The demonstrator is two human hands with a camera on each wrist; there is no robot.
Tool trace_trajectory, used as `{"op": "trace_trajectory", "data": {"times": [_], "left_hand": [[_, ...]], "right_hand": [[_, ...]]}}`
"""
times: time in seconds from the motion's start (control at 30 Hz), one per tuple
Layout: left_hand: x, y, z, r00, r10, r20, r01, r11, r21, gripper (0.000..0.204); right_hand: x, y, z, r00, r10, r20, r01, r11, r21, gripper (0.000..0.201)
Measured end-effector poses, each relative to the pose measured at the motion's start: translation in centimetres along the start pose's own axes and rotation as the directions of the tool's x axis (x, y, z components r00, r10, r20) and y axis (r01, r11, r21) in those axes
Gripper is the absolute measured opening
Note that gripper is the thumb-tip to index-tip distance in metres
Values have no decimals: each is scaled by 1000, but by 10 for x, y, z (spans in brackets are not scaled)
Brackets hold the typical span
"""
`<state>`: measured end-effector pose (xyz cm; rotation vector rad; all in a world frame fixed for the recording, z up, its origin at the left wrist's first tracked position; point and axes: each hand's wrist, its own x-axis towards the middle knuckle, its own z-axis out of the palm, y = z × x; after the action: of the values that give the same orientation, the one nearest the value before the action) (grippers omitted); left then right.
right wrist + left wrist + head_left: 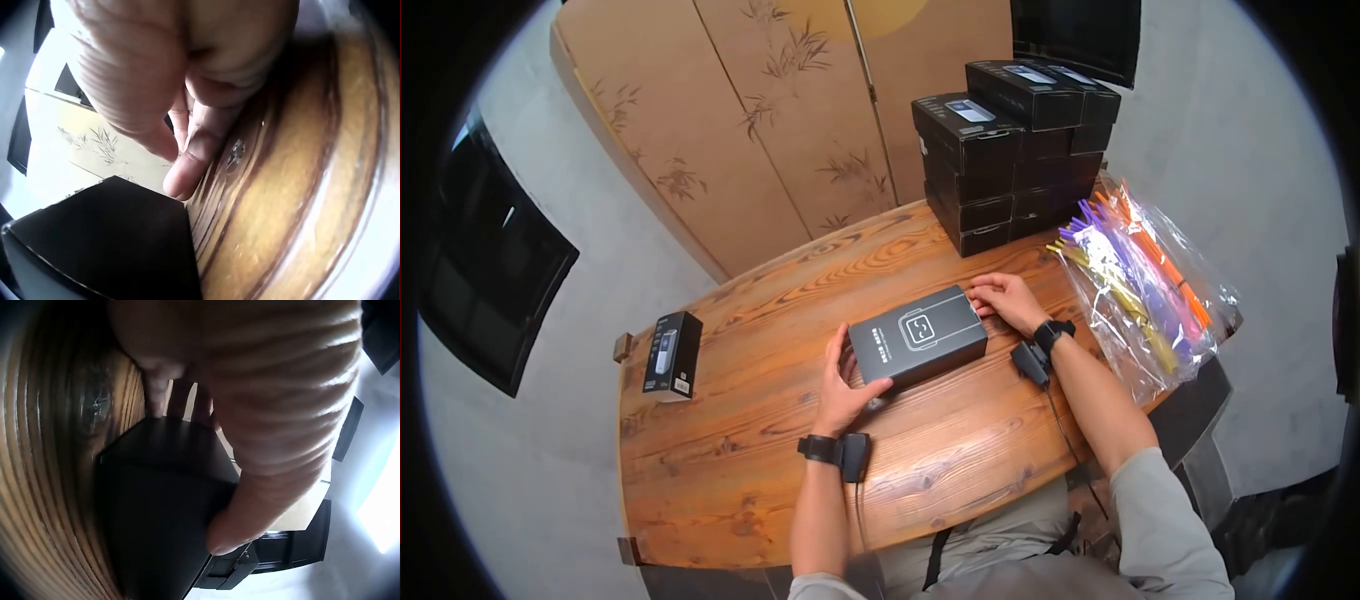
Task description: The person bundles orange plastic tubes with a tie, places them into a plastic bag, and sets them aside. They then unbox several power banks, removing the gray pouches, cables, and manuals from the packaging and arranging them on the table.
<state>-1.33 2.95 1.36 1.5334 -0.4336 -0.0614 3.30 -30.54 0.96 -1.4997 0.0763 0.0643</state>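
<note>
A black box (940,350) with a white square logo lies flat on the wooden table (740,470). The left hand (845,395) grips its left end, thumb on the near edge and fingers round the far side; in the left wrist view the thumb (234,528) presses on the box (156,506). At the box's right end is the right hand (1007,300), its fingers bent and close to the far corner. In the right wrist view the fingertips (181,178) are just beyond the dark end of the box (119,244); whether they touch it I cannot tell.
Several black boxes (985,180) are stacked at the table's back right. Beside them lies a clear plastic bag (1140,290) of coloured sticks. Another black box (672,355) stands at the left. Behind the table is a folding screen (750,120). Cables run from both wrist cameras.
</note>
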Motion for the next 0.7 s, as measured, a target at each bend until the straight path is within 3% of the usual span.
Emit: {"op": "trace_trajectory", "data": {"times": [0.13,0.3,0.43,0.57,0.67,0.7], "left_hand": [[-1,2,2,999,27,-21,-27,999,-26,103],[-1,-6,0,998,47,-40,-48,999,-23,101],[-3,2,3,998,30,-55,-30,1000,-5,101],[-2,-2,1,995,54,-80,-53,999,8,101],[-1,-4,1,993,59,-98,-58,998,14,101],[-2,-4,1,993,56,-101,-55,998,15,101]], "right_hand": [[8,-5,1,998,60,-28,-61,997,-43,29],[-5,-6,19,995,-72,-73,57,980,-192,27],[-13,-2,23,971,-238,-26,219,927,-304,25],[-28,-7,24,986,-165,-10,160,964,-214,25],[-33,-8,23,961,-273,30,275,952,-138,25],[-33,-8,21,968,-248,44,251,961,-117,26]]}}
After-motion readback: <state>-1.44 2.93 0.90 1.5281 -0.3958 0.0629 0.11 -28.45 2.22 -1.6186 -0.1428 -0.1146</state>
